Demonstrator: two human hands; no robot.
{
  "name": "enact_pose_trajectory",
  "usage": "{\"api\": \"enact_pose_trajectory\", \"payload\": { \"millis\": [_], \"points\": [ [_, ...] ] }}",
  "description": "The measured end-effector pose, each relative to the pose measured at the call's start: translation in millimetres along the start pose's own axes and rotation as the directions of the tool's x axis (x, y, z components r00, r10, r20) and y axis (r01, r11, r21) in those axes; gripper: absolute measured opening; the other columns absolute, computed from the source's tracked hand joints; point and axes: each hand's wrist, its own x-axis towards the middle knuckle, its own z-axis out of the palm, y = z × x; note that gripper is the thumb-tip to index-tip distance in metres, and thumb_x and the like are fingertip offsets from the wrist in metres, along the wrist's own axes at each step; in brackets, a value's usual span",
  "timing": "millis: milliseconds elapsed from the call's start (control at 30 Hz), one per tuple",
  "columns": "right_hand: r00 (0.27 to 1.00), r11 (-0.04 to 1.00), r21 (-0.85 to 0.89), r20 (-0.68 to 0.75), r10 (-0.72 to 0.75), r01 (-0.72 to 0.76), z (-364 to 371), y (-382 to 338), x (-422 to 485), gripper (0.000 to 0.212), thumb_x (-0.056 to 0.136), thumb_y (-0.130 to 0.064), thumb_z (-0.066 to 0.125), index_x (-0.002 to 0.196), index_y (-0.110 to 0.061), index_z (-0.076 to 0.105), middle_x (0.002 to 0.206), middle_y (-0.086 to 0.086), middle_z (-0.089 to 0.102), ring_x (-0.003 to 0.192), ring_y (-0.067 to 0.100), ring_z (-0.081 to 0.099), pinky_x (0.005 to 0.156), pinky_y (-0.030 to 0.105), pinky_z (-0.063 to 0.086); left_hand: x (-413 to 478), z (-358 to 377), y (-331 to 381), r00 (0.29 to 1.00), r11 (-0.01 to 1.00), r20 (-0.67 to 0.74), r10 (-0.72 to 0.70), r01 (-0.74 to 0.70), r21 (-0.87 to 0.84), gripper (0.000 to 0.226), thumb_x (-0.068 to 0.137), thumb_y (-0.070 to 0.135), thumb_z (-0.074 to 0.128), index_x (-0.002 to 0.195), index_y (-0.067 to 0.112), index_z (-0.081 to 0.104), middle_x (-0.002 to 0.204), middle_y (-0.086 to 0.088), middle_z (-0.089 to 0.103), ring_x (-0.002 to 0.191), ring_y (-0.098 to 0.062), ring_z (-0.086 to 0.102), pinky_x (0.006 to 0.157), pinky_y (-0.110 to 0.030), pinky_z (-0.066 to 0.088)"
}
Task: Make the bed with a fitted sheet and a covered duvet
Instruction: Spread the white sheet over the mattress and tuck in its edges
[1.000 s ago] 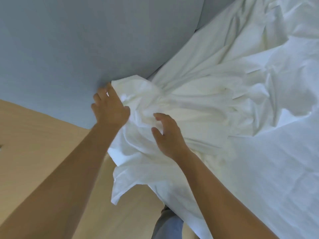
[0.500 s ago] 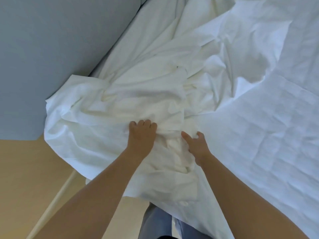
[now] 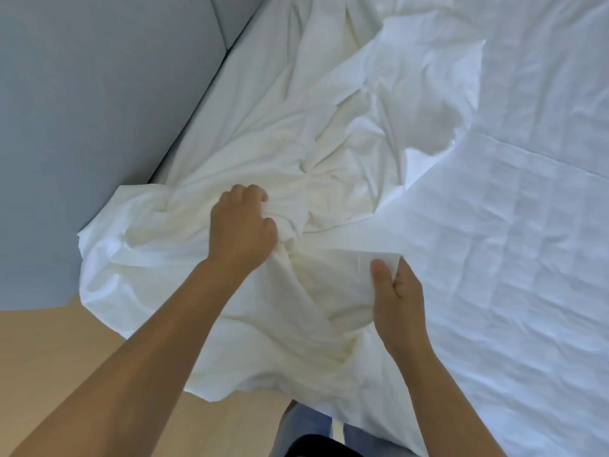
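Observation:
A crumpled white sheet (image 3: 184, 252) lies bunched over the near left corner of the bed and hangs past its edge. My left hand (image 3: 242, 230) grips a bunch of this cloth in curled fingers. My right hand (image 3: 397, 296) pinches a lifted edge of the same white cloth between thumb and fingers. Flatter white fabric (image 3: 514, 245) with fold creases covers the bed to the right.
A grey upholstered headboard (image 3: 99, 103) stands along the left side of the bed. Light wooden floor (image 3: 66, 351) shows at the lower left. My legs in blue jeans (image 3: 306, 423) stand at the bed's near edge.
Both hands moved from resting on the bunched cloth to taking hold of it: the left closed on a bunch, the right lifted an edge. The view shifted right along the bed.

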Motion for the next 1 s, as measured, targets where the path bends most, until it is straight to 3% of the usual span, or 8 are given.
{"api": "enact_pose_trajectory", "payload": {
  "millis": [133,167,300,467,633,767,900,1000],
  "points": [
    [0.989,0.995,-0.095,0.145,-0.021,0.035,-15,12,-27,0.03,0.097,-0.018,0.044,0.077,0.004,0.044,0.067,0.017,0.048,0.059,0.015,0.042,0.053,0.025,0.036,-27,35,97,0.714,0.989,0.7,-0.025,0.119,-0.087,0.071,0.078,0.068,0.05,0.105,0.003,0.061,0.119,-0.014,0.049,0.087,-0.026,0.061,0.073,-0.036,0.047],
    [0.986,0.993,-0.106,0.165,-0.03,0.048,-19,15,-29,0.029,0.098,-0.015,0.044,0.073,0.001,0.043,0.064,0.015,0.046,0.057,0.011,0.039,0.052,0.022,0.033,-31,43,108,0.589,0.983,0.802,-0.099,0.183,-0.013,0.065,0.079,0.067,0.052,0.099,0.005,0.061,0.077,0.007,0.038,0.078,-0.022,0.059,0.064,-0.032,0.046],
    [0.967,0.965,-0.205,0.229,-0.115,0.164,-31,33,-37,0.04,0.096,-0.01,0.045,0.063,-0.021,0.027,0.059,-0.009,0.032,0.054,0.004,0.034,0.054,0.016,0.031,-36,61,97,0.414,0.974,0.883,-0.222,0.135,0.182,0.025,0.088,0.025,0.054,0.068,0.011,0.053,0.064,-0.004,0.055,0.053,-0.016,0.05,0.05,-0.022,0.042],
    [0.841,0.839,-0.313,0.468,-0.271,0.444,-27,41,-44,0.019,0.095,-0.004,0.044,0.084,-0.013,0.056,0.084,-0.009,0.048,0.068,0.009,0.044,0.06,0.022,0.036,-51,55,77,0.245,0.879,0.925,-0.29,0.451,0.156,0.071,0.07,0.078,0.052,0.091,0.013,0.071,0.075,-0.003,0.066,0.059,-0.019,0.063,0.065,-0.027,0.053],
    [0.783,0.798,-0.303,0.541,-0.306,0.521,-24,43,-50,0.03,0.088,-0.001,0.047,0.108,-0.013,0.066,0.103,-0.006,0.061,0.076,0.014,0.048,0.067,0.024,0.038,-65,51,74,0.424,0.853,0.877,-0.225,0.521,-0.033,0.01,0.084,0.012,0.055,0.077,0.007,0.059,0.072,-0.008,0.06,0.06,-0.021,0.06,0.054,-0.023,0.054],
    [0.947,0.915,0.283,0.225,0.229,-0.288,-36,36,-33,0.016,0.079,-0.025,0.056,0.088,-0.013,0.061,0.089,0.001,0.062,0.08,0.017,0.06,0.061,0.021,0.049,-95,38,79,0.851,0.783,0.517,-0.097,0.386,-0.489,0.021,0.089,0.009,0.041,0.07,0.01,0.047,0.066,0.003,0.047,0.06,-0.012,0.042,0.051,-0.019,0.035],
    [0.487,0.49,0.241,0.735,0.472,-0.838,-45,13,1,0.057,0.076,-0.064,0.055,0.098,-0.012,0.066,0.094,0.016,0.064,0.085,0.028,0.064,0.075,0.034,0.052,-155,14,95,0.853,0.763,0.48,0.206,0.167,-0.625,0.025,0.081,0.02,0.039,0.057,0.024,0.038,0.051,0.018,0.045,0.048,0.002,0.038,0.047,-0.009,0.029],
    [0.461,0.789,-0.184,0.725,0.512,-0.586,-37,-10,2,0.021,0.082,-0.039,0.063,0.077,-0.019,0.069,0.082,0.001,0.064,0.072,0.015,0.06,0.06,0.025,0.045,-184,14,97,0.819,0.787,0.523,0.237,0.154,-0.597,0.023,0.082,0.02,0.038,0.059,0.016,0.034,0.056,0.013,0.036,0.052,-0.003,0.032,0.052,-0.017,0.027]
  ]
}}
